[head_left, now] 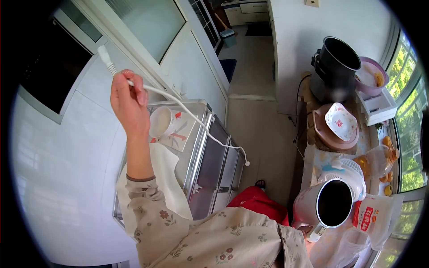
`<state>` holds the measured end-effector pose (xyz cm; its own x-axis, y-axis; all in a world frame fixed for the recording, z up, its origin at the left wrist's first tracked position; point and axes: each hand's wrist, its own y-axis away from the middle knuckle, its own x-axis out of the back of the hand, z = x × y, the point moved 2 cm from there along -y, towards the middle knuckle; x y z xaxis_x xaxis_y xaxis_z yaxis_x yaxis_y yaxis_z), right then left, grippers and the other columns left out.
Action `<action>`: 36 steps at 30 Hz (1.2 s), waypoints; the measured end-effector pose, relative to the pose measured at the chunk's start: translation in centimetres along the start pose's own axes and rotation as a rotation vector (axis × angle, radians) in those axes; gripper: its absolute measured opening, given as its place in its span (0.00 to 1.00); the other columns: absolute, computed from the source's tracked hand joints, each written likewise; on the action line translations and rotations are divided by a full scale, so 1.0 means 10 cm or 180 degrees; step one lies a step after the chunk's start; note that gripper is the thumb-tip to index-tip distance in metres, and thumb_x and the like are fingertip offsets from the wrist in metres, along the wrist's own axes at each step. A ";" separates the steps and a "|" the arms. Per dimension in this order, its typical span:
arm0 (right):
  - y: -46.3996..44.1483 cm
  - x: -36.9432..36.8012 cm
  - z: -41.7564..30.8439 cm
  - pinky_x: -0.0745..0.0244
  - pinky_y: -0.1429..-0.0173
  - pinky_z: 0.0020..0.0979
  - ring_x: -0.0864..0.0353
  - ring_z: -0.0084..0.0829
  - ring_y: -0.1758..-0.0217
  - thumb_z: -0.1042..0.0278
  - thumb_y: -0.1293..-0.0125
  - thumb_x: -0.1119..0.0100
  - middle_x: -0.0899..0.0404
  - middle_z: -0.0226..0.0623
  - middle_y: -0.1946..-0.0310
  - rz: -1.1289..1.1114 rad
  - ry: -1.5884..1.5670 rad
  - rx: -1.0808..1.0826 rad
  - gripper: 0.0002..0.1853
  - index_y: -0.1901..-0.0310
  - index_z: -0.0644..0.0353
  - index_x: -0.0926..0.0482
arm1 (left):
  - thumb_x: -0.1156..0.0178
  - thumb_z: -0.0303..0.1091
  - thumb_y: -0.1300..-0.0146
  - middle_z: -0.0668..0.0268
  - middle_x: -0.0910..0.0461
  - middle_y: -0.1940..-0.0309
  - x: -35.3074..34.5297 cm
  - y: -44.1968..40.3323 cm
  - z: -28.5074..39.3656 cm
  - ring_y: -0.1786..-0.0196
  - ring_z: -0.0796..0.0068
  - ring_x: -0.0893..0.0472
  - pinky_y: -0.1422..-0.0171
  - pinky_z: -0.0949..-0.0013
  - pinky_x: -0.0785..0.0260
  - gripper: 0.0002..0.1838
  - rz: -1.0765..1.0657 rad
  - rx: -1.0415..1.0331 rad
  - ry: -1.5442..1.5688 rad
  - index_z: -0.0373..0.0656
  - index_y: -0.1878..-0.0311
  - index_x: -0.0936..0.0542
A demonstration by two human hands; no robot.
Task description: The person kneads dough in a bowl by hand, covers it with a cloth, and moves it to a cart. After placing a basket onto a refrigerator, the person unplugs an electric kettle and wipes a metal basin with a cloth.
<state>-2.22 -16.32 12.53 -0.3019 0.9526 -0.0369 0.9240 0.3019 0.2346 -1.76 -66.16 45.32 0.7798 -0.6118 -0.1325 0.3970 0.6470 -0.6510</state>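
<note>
My left hand (129, 96) is raised at the left, its fingers closed around a white power cord (178, 102) just below the thick connector (106, 58). The cord hangs rightward over the cabinet edge, and its far end dangles above the floor. At lower right, a tall white pot (306, 203) with a dark inside is tilted so its mouth faces the camera. My right hand (307, 231) is at its white handle (317, 233), with the fingers closed and mostly hidden behind the handle and sleeve.
Left, a metal-edged cabinet (196, 174) bears a white cup (161, 122) and a white cloth (163, 167). The right-hand counter holds a black pot (319, 78), a patterned dish (342, 121), an oil bottle (380, 161) and a plastic bag (377, 219). A doorway lies ahead.
</note>
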 end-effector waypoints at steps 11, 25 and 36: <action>-1.50 -1.05 -0.58 0.29 0.71 0.28 0.25 0.22 0.77 0.79 0.54 0.37 0.23 0.30 0.80 -0.0698 0.0344 0.0387 0.04 0.78 0.61 0.23 | 0.57 0.42 0.25 0.71 0.34 0.75 0.23 -0.73 -0.64 0.80 0.87 0.45 0.76 0.81 0.52 0.14 0.0029 -0.0012 -0.0142 0.42 0.60 0.29; -4.23 -2.28 -1.52 0.29 0.71 0.34 0.25 0.39 0.78 0.69 0.57 0.31 0.25 0.32 0.79 -0.2359 0.0649 0.1818 0.09 0.77 0.54 0.24 | 0.58 0.41 0.24 0.74 0.38 0.77 -0.57 -2.13 -2.20 0.81 0.88 0.46 0.77 0.83 0.55 0.14 -0.0284 0.0378 -0.0550 0.41 0.60 0.29; -6.43 -3.41 -1.82 0.28 0.70 0.29 0.22 0.27 0.77 0.70 0.50 0.30 0.20 0.33 0.78 -0.3239 0.0144 0.0482 0.08 0.76 0.60 0.21 | 0.59 0.45 0.25 0.76 0.41 0.84 -0.36 -2.77 -3.15 0.84 0.87 0.47 0.79 0.80 0.55 0.16 -0.0093 -0.0017 -0.0971 0.43 0.64 0.33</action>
<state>-55.58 -68.92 16.36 -0.9638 0.2418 -0.1123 0.2447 0.9695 -0.0122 -30.79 -96.19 40.27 0.8778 -0.4648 0.1163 0.4194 0.6282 -0.6554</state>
